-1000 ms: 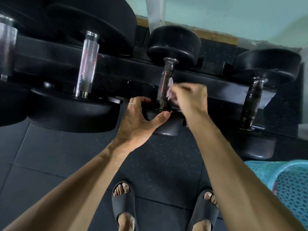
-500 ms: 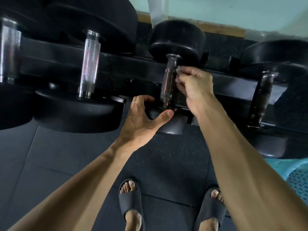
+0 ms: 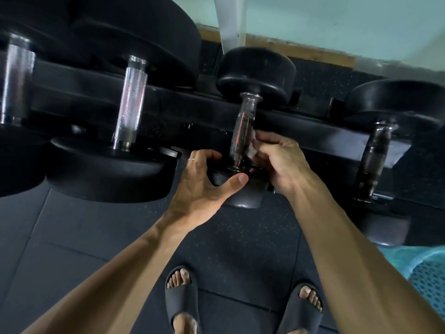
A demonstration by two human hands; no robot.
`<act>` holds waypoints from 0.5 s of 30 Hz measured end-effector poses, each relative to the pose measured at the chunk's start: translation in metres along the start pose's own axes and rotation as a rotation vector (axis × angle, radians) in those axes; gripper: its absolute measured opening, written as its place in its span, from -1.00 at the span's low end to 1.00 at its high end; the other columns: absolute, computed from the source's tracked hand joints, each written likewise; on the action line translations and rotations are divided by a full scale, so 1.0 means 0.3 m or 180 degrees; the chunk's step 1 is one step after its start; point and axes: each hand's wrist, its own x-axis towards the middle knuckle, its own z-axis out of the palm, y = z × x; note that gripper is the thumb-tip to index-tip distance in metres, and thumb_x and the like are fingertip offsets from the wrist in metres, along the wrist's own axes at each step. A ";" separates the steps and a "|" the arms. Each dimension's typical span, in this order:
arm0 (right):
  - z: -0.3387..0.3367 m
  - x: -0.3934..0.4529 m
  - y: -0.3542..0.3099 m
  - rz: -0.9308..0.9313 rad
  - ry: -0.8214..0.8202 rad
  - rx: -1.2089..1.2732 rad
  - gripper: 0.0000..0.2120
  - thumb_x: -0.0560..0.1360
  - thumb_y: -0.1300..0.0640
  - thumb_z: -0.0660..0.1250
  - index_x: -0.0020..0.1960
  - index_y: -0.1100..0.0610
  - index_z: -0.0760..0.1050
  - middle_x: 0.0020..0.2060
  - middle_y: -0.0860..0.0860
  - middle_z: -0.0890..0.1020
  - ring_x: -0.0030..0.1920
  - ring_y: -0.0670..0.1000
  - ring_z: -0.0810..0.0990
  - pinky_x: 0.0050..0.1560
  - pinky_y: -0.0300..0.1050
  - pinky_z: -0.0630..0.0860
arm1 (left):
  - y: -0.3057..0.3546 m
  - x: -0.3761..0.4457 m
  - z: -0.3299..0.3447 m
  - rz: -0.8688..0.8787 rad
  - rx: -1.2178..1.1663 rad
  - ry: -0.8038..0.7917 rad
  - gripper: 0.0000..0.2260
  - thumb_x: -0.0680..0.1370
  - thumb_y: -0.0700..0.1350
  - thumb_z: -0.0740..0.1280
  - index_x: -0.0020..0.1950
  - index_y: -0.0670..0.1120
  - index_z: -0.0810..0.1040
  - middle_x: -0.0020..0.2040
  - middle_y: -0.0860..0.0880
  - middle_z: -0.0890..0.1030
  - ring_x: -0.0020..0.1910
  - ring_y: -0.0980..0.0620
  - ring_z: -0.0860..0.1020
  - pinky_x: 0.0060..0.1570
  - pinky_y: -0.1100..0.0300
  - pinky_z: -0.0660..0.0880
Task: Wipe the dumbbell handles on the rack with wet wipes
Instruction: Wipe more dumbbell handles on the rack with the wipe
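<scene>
A small black dumbbell lies across the black rack (image 3: 325, 138), its metal handle (image 3: 243, 126) running away from me. My right hand (image 3: 279, 160) pinches a white wet wipe (image 3: 251, 147) against the lower right side of that handle. My left hand (image 3: 204, 186) grips the dumbbell's near head (image 3: 243, 196), thumb across its top, fingers curled over the left edge. The wipe is mostly hidden by my fingers.
A larger dumbbell with a bright knurled handle (image 3: 130, 102) sits to the left, another (image 3: 16, 78) at the far left. A dark-handled dumbbell (image 3: 373, 160) rests on the right. A teal mesh basket (image 3: 423, 278) stands at lower right. My sandalled feet (image 3: 181, 295) stand on black rubber tiles.
My right hand has slid the wipe down the handle from its upper end to its lower part. My left hand has kept its grip on the near head.
</scene>
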 end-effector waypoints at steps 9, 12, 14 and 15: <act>0.007 0.020 0.016 -0.0244 -0.0206 -0.0524 -0.75 0.52 0.41 0.31 0.06 0.16 0.67 -0.07 0.09 0.74 -0.04 0.04 0.73 -0.02 -0.16 0.62 | -0.002 0.002 -0.006 0.0014 0.0004 -0.0047 -0.33 0.21 0.47 0.27 0.17 0.11 0.36 0.12 0.16 0.42 0.11 0.42 0.36 -0.01 0.63 0.25; -0.029 0.045 0.008 -0.0314 -0.0305 -0.0868 -0.71 0.43 0.49 0.34 0.04 0.21 0.66 -0.01 0.24 0.71 -0.13 0.12 0.71 -0.03 -0.11 0.63 | -0.004 0.002 -0.007 0.0010 -0.0010 -0.0047 -0.33 0.21 0.47 0.28 0.17 0.11 0.37 0.12 0.17 0.43 0.11 0.42 0.37 -0.01 0.61 0.26; -0.019 0.097 -0.016 -0.0492 -0.0136 -0.0547 -0.67 0.44 0.50 0.35 0.08 0.18 0.66 0.02 0.22 0.70 -0.02 0.15 0.72 0.10 0.00 0.64 | -0.006 0.002 -0.006 0.0030 -0.0047 -0.0048 -0.33 0.21 0.47 0.28 0.18 0.11 0.38 0.10 0.20 0.42 0.11 0.44 0.36 0.00 0.62 0.26; -0.009 0.114 -0.019 -0.0540 -0.0091 -0.0296 -0.66 0.46 0.48 0.35 0.12 0.17 0.65 0.05 0.18 0.70 0.03 0.12 0.72 0.13 0.01 0.63 | -0.006 0.002 -0.005 0.0034 -0.0067 -0.0047 -0.33 0.21 0.47 0.29 0.18 0.10 0.38 0.09 0.22 0.41 0.10 0.46 0.35 -0.01 0.64 0.25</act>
